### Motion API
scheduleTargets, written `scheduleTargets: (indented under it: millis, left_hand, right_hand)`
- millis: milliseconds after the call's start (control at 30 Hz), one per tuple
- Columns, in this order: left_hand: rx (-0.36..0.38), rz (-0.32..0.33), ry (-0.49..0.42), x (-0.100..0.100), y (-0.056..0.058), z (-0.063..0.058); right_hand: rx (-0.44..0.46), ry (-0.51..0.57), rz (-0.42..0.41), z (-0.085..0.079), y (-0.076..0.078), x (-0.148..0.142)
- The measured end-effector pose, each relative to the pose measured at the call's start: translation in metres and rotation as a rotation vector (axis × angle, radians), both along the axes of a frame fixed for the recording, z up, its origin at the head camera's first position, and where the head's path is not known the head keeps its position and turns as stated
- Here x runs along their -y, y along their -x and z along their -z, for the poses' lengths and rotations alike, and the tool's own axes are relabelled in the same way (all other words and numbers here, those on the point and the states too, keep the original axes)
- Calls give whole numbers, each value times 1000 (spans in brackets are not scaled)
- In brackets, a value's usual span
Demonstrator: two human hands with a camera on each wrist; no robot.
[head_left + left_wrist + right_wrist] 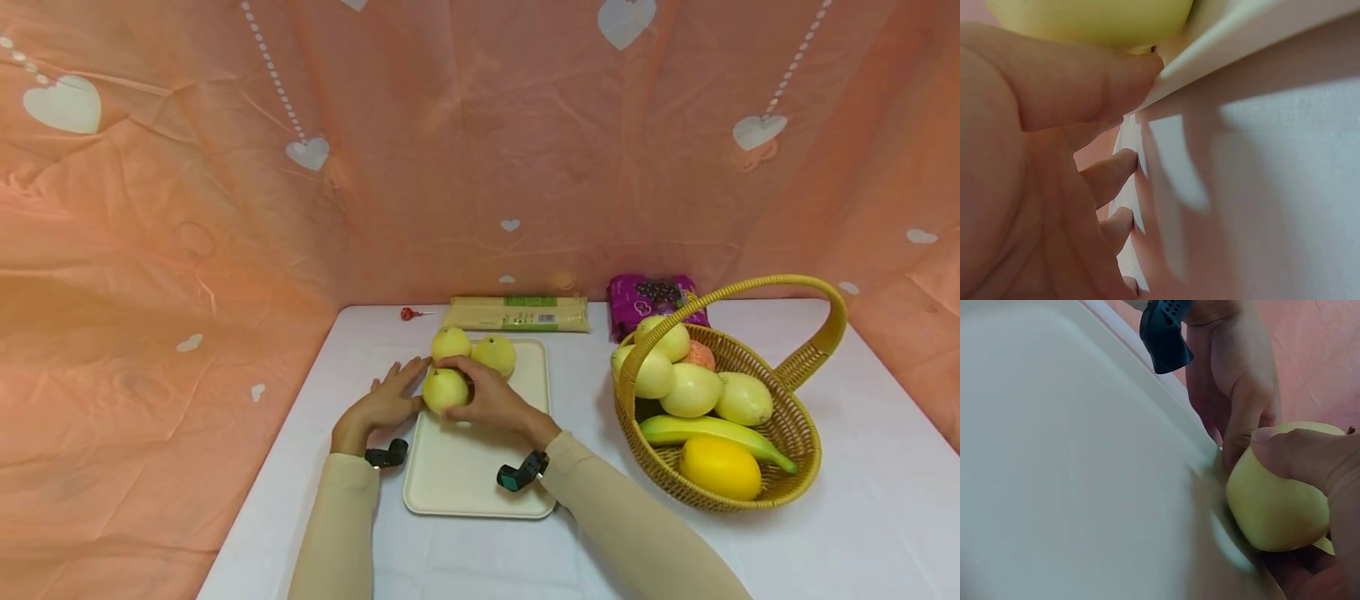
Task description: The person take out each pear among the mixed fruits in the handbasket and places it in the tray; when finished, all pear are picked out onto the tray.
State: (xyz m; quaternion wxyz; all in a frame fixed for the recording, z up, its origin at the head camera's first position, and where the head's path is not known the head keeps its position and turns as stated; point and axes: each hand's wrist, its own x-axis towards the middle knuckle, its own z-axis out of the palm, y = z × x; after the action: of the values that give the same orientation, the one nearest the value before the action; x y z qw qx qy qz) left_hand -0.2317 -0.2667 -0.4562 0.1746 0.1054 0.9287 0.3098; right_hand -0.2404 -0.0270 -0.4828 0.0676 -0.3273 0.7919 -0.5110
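My right hand (497, 398) grips a yellow-green apple (442, 392), thumb and fingers round its sides, over the left part of a cream tray (476, 479). Just beyond, two more such apples, a left one (451, 342) and a right one (496, 355), sit at the tray's far end. At the tray's left edge is my left hand (386, 404), fingers spread with tips on the tablecloth. In the left wrist view its thumb (1104, 81) lies along the tray rim, just below an apple (1097, 22). The right wrist view shows the held apple (1279, 500) close to the rim.
To the right stands a wicker basket (806, 442) with a tall handle, holding several pale fruits, a reddish one, a banana (712, 433) and a yellow fruit (720, 468). Behind the tray lie a noodle-like packet (517, 314), a purple package (652, 296) and a small red-headed tool (408, 314).
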Motion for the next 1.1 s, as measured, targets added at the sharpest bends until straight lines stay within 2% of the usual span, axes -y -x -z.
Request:
scheduleTargets:
  millis: [433, 700, 900, 1100]
  left_hand:
    - [3, 23, 1, -3, 1, 1]
    - [1, 29, 14, -1, 3, 3]
    - [20, -2, 15, 1, 4, 2]
    - [39, -14, 2, -2, 3, -1]
  right_hand:
    - [-52, -17, 69, 5, -5, 6]
    - [-90, -71, 70, -2, -15, -5]
    - [-40, -37, 63, -17, -31, -25]
    - [50, 84, 36, -32, -56, -55]
